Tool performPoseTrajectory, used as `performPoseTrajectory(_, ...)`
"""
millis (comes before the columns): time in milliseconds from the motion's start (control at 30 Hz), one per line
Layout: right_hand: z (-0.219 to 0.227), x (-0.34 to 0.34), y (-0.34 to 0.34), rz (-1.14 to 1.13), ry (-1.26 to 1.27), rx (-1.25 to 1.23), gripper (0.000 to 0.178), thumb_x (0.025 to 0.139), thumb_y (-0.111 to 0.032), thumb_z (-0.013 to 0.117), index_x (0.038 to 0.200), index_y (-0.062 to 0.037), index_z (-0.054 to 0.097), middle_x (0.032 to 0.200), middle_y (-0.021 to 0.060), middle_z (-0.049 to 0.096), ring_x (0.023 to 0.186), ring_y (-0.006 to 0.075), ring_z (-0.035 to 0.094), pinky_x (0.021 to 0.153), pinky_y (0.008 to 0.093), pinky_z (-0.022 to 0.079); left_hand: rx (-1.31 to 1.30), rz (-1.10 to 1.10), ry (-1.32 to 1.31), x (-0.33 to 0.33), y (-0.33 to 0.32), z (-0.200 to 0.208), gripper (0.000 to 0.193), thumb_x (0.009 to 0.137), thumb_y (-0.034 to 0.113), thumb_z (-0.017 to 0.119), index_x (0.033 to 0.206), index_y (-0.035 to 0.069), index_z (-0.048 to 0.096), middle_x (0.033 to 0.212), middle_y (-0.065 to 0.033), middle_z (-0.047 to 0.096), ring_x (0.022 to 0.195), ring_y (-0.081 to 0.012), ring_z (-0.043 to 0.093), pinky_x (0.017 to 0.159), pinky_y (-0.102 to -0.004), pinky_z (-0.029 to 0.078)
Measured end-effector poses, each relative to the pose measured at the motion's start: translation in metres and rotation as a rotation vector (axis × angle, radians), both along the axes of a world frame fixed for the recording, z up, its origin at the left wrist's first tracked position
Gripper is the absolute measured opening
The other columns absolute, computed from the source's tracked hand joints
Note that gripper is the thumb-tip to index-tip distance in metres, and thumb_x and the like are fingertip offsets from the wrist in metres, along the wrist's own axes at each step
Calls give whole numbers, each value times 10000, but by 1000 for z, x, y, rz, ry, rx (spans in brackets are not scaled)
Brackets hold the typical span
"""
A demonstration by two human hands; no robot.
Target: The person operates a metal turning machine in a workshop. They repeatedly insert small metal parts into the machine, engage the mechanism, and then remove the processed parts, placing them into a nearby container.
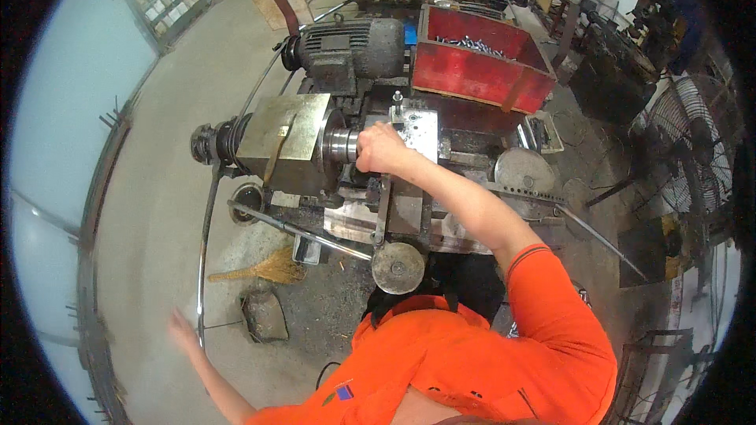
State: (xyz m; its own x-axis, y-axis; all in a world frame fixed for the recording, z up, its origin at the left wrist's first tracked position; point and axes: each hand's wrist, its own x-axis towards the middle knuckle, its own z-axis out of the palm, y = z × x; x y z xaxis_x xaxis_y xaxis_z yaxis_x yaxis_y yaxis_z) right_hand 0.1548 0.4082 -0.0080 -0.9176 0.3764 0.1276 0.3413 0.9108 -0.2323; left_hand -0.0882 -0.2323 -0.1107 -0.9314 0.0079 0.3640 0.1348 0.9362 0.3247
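Observation:
My right hand is closed at the front of the lathe's spindle nose. Its fingers curl over the end there and hide whatever they hold. Far to the left, my left hand is beside a long upright metal lever. Motion smears its fingers, and I cannot tell whether it touches the lever. The boxy headstock carries the spindle and has a belt pulley on its left. Just beyond my right hand, a tool post with a bolt stands on the slide.
Behind the headstock sits a ribbed electric motor. A red bin of small metal parts is at the back right. A round handwheel is close to my body. A broom lies on the floor; a caged fan stands at right.

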Motion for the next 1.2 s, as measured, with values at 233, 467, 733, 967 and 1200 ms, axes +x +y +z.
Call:
performPoseTrajectory(233, -3, 4, 5, 98, 15, -49, 248, 507, -182, 624, 682, -10, 662, 772, 199, 644, 796, 348, 606, 740, 388, 502, -25, 216, -266, 101, 29, -6, 685, 889, 590, 297, 836, 18, 668, 714, -178, 634, 700, -374, 607, 669, -494, 448)
performPoseTrajectory(467, 6, 20, 11, -42, 35, 0, 253, 497, -187, 630, 674, -8, 663, 726, 202, 638, 740, 351, 633, 702, 397, 520, -7, 258, -345, 204, 123, 16, 625, 892, 513, 380, 777, -38, 650, 732, -230, 625, 652, -423, 575, 619, -515, 436)
performPoseTrajectory(733, 99, 100, 77, -486, 518, 255, 566, 583, -150, 611, 1145, -173, 550, 1117, 164, 467, 922, 392, 508, 802, 450, 459, -68, -677, 60, 174, 250, 93, 364, 807, 151, 607, 1122, -18, 537, 1009, -194, 601, 937, -355, 558, 830, -416, 427)
performPoseTrajectory(967, 1, 180, -22, -34, 625, -126, 438, 550, -223, 626, 947, -37, 613, 1012, 190, 556, 896, 371, 553, 738, 427, 473, -91, -1407, 58, 206, 387, 84, 214, 822, 112, 582, 998, -6, 611, 880, -168, 632, 784, -332, 593, 679, -386, 466)
performPoseTrajectory(1200, -158, 390, -103, -752, 409, -532, 398, 591, -202, 632, 947, -25, 641, 1059, 159, 594, 956, 328, 576, 827, 376, 468, -207, -1283, -210, 209, 429, -4, 320, 889, 224, 499, 795, -54, 626, 605, -182, 579, 523, -312, 543, 515, -406, 420)
